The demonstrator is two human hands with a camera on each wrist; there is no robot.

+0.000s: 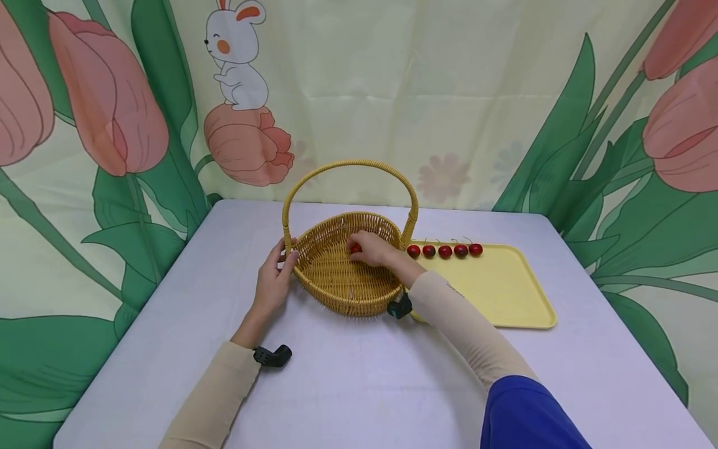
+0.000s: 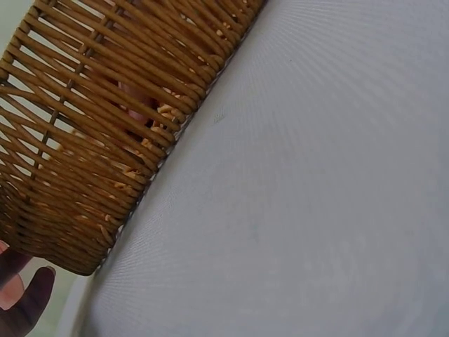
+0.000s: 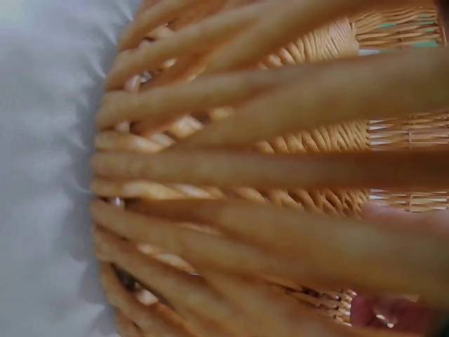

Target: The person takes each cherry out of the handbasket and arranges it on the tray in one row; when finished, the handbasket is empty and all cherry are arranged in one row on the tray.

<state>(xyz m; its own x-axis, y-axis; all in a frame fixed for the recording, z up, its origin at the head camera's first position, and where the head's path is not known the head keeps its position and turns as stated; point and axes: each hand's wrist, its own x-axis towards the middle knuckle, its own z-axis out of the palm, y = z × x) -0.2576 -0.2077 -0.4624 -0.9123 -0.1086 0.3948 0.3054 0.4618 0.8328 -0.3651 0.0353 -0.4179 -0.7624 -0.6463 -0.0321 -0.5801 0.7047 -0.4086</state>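
A tan wicker basket with a tall arched handle stands on the table. My left hand grips its left side at the foot of the handle; in the left wrist view, fingertips show at the basket's lower edge. Reaching over the right rim, my right hand pinches a red cherry inside the basket. Through the weave in the right wrist view, part of that dark red cherry shows. Most of the left fingers are hidden behind the rim.
To the right of the basket lies a yellow tray, partly covered by the right forearm. Several red cherries with stems sit in a row along its far edge. A white cloth covers the table, and a printed curtain hangs behind.
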